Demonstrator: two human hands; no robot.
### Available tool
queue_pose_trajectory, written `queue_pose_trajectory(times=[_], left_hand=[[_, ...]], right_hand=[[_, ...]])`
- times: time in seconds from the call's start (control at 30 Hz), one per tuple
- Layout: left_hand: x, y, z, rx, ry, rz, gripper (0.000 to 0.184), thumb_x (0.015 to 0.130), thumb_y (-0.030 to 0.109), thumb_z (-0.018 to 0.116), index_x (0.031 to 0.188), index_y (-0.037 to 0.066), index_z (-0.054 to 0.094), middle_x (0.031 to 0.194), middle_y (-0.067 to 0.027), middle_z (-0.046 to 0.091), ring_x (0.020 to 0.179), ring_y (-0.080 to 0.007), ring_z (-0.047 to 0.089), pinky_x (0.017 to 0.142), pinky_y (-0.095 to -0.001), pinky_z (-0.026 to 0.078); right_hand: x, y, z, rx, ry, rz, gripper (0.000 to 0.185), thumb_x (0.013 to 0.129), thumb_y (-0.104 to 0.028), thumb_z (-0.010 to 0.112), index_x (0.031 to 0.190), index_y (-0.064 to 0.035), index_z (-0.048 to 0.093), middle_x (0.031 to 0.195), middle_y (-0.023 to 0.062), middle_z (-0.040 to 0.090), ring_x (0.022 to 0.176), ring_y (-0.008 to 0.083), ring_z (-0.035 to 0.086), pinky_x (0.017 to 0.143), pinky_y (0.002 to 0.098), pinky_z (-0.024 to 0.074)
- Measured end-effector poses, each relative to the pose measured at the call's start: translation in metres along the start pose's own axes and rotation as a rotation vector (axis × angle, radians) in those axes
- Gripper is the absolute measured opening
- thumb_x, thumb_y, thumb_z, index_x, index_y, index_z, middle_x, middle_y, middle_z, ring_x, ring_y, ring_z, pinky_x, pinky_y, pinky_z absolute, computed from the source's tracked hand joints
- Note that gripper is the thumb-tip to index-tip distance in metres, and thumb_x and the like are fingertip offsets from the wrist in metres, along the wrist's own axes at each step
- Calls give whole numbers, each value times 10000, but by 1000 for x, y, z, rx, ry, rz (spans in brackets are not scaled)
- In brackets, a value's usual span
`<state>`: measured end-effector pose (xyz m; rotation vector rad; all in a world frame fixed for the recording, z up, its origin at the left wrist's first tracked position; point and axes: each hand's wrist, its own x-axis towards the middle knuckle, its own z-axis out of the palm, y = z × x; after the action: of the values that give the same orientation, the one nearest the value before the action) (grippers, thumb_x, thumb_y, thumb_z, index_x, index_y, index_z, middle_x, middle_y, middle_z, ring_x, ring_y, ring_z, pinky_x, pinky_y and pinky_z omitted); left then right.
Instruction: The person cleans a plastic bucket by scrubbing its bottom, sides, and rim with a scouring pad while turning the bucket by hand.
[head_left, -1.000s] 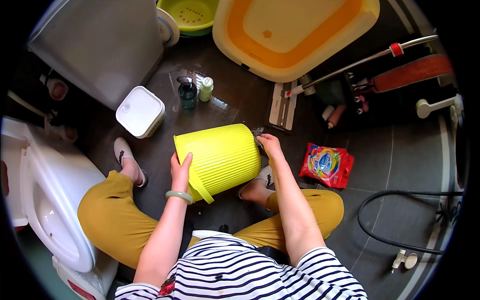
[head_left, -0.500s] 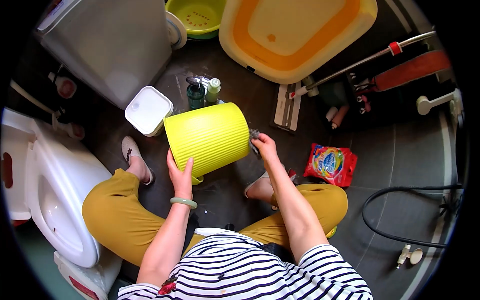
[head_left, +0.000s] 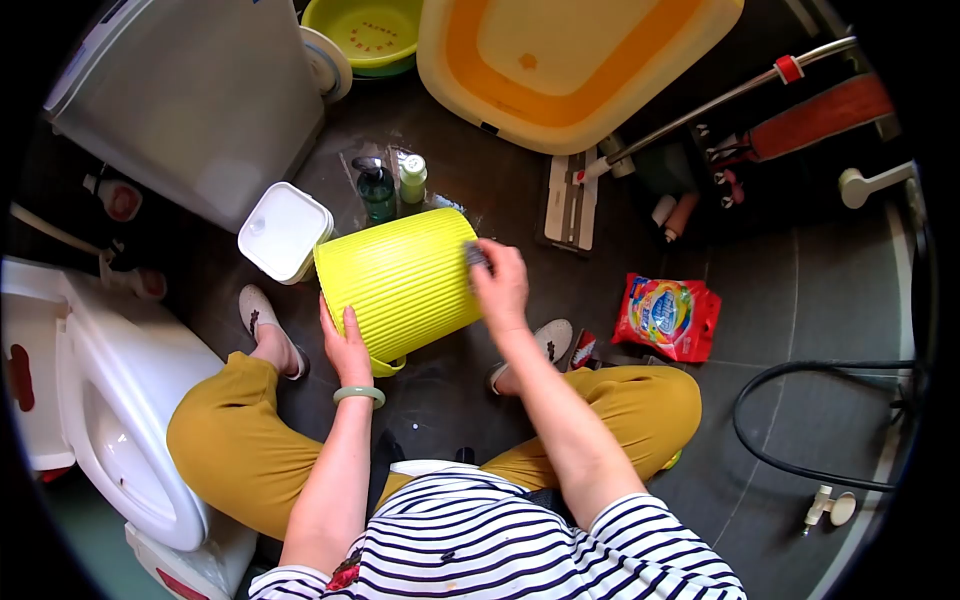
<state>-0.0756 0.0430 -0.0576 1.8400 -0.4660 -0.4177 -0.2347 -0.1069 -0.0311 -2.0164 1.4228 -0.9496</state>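
A ribbed yellow-green waste bin (head_left: 400,285) lies tilted on its side above the floor between my knees. My left hand (head_left: 347,345) grips it near its left end, thumb along the ribbed wall. My right hand (head_left: 502,288) is closed around a dark grey scrubber (head_left: 477,257), which looks like steel wool. The scrubber touches the upper right edge of the bin. Part of it is hidden by my fingers. Just beyond the bin stand a dark green pump bottle (head_left: 376,190) and a light green bottle (head_left: 412,178). A white lidded tub (head_left: 286,230) is to their left.
A toilet (head_left: 130,430) is at my left, with a grey cabinet-like box (head_left: 190,110) behind it. An orange-and-cream folding tub (head_left: 570,75) leans at the back. A red packet (head_left: 665,317) and a black hose (head_left: 760,440) lie on the right; a floor drain (head_left: 572,205) is ahead.
My right hand has moved with the scrubber from the bin's right end up onto its upper right edge. The bin has shifted slightly left in view as the camera moved.
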Motion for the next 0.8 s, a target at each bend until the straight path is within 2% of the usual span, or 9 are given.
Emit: queue_pose_trajectory(times=[0.03, 0.07, 0.17, 0.3, 0.37, 0.43, 0.57, 0.7, 0.8], left_hand=[[0, 1, 0, -9, -4, -7, 496, 927, 239, 507, 1351, 25, 364, 1310, -181, 469, 1172, -271, 480, 974, -339, 364], [0, 2, 1, -19, -8, -14, 493, 930, 239, 504, 1351, 24, 364, 1307, -180, 475, 1166, -266, 488, 969, -335, 369], [3, -17, -1, -50, -7, -9, 477, 948, 253, 468, 1354, 27, 363, 1300, -163, 487, 1148, -247, 500, 950, -329, 386], [4, -18, -4, -72, -8, -20, 457, 964, 249, 429, 1353, 18, 362, 1305, -161, 483, 1155, -245, 494, 957, -322, 378], [2, -15, 1, -64, 5, 11, 451, 968, 240, 419, 1352, 11, 360, 1310, -166, 476, 1167, -247, 485, 968, -315, 366], [1, -14, 2, -58, 10, 22, 446, 969, 233, 415, 1350, 7, 361, 1316, -167, 470, 1178, -249, 477, 976, -311, 358], [0, -13, 1, -36, 7, -4, 438, 966, 227, 416, 1347, 15, 369, 1319, -166, 469, 1182, -266, 478, 975, -320, 363], [0, -10, -1, 39, 12, 11, 433, 964, 233, 411, 1347, 36, 374, 1305, -182, 478, 1158, -298, 502, 949, -343, 391], [0, -11, 2, 7, 1, 22, 442, 963, 241, 413, 1353, 40, 366, 1307, -185, 476, 1159, -304, 501, 947, -344, 394]], right_hand=[[-12, -14, 12, -126, -17, -113, 242, 686, -46, 601, 918, -112, 632, 876, 96, 577, 826, 279, 538, 722, 408, 436], [-22, -29, 26, -48, 8, -218, 233, 661, -30, 598, 881, -98, 631, 823, 95, 579, 790, 280, 539, 700, 410, 429], [-48, -85, 51, 200, -217, -468, 169, 662, -35, 599, 823, -75, 633, 730, 88, 564, 726, 280, 549, 660, 378, 441], [-21, -56, 40, 145, -181, -546, 172, 667, -42, 613, 831, -89, 635, 719, 76, 562, 713, 274, 544, 669, 368, 451], [6, -5, 16, -178, -6, -326, 176, 682, -39, 617, 834, -115, 665, 721, 75, 572, 723, 279, 552, 684, 384, 453], [17, 34, 5, -178, 45, -151, 195, 685, -36, 619, 852, -124, 666, 802, 88, 572, 790, 287, 537, 673, 385, 443], [-6, -11, 32, -172, 4, -286, 208, 683, -23, 615, 865, -116, 659, 804, 80, 549, 782, 274, 522, 695, 395, 443], [-40, -85, 67, 109, -195, -388, 229, 652, 1, 615, 849, -109, 652, 782, 64, 548, 768, 267, 521, 675, 374, 445], [-22, -67, 55, 63, -255, -494, 235, 648, 19, 624, 850, -95, 656, 767, 74, 564, 762, 274, 539, 692, 368, 446]])
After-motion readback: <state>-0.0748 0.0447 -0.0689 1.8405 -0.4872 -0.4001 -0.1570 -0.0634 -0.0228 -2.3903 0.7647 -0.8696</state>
